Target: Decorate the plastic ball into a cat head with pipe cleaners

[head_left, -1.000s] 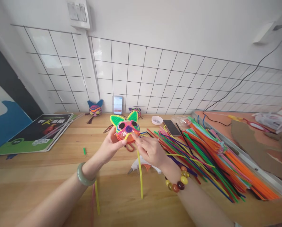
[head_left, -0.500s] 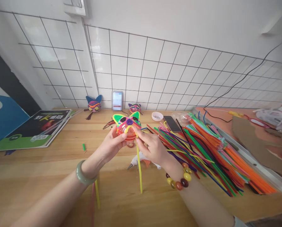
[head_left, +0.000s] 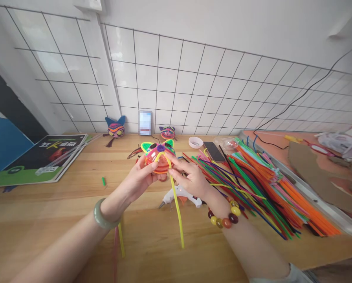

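Note:
A small cat-faced mask (head_left: 161, 148) made of coloured pipe cleaners, with green ears outlined in yellow, is held up over the table. My left hand (head_left: 142, 173) grips its left side, thumb on the front. A yellow pipe cleaner (head_left: 177, 208) curves across the mask's lower face and hangs down to the front. My right hand (head_left: 190, 177) pinches this strip against the mask's right side. Below the hands lies a white glue gun (head_left: 180, 195). The fingers behind the mask are partly hidden.
Many coloured pipe cleaners (head_left: 252, 188) spread over the right side. Behind them are a phone (head_left: 214, 151) and a pink bowl (head_left: 196, 142). Two finished-looking masks, one blue-eared (head_left: 116, 127), lean at the wall near a lit screen (head_left: 145, 122). A magazine (head_left: 31, 161) lies left.
The yellow pipe cleaner now arches over the mask's lower face, and its hanging end has swung right. My right fingers have shifted slightly down along it. The view has tilted a little.

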`<state>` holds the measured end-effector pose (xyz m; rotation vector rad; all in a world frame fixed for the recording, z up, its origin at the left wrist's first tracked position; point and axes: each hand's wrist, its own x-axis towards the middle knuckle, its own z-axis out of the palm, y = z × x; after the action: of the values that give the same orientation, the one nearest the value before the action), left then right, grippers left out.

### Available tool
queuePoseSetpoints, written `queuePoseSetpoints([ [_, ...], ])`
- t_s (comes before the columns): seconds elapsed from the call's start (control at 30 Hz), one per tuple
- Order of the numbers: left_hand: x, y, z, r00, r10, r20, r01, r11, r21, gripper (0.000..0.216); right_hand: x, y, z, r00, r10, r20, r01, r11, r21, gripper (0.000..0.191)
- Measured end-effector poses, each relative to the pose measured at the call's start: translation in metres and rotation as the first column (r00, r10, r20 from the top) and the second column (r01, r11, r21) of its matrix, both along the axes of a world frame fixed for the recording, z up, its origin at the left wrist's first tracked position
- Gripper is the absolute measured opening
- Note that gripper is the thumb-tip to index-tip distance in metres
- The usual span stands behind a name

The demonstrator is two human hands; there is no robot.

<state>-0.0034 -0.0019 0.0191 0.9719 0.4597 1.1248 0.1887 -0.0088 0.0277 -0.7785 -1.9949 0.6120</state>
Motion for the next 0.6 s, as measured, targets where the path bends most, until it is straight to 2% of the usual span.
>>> queuePoseSetpoints([
  [0.1,-0.0001,0.0010,-0.0016,1.000,-0.007,0.004,0.007,1.000,0.003,0.032,0.0006,-0.0001,0.0010,1.000,-0.006,0.003,0.006,0.998,-0.061,0.050],
  [0.4,0.0005,0.0027,-0.0045,1.000,-0.010,0.003,0.009,1.000,0.013,0.031,0.0029,-0.0003,0.0032,0.997,-0.048,0.063,0.052,0.997,-0.063,0.049],
  [0.6,0.0006,0.0046,-0.0071,1.000,0.025,-0.004,-0.025,1.000,-0.009,0.031,0.0049,-0.0014,0.0090,0.998,0.006,0.061,0.006,0.980,-0.199,0.052],
])
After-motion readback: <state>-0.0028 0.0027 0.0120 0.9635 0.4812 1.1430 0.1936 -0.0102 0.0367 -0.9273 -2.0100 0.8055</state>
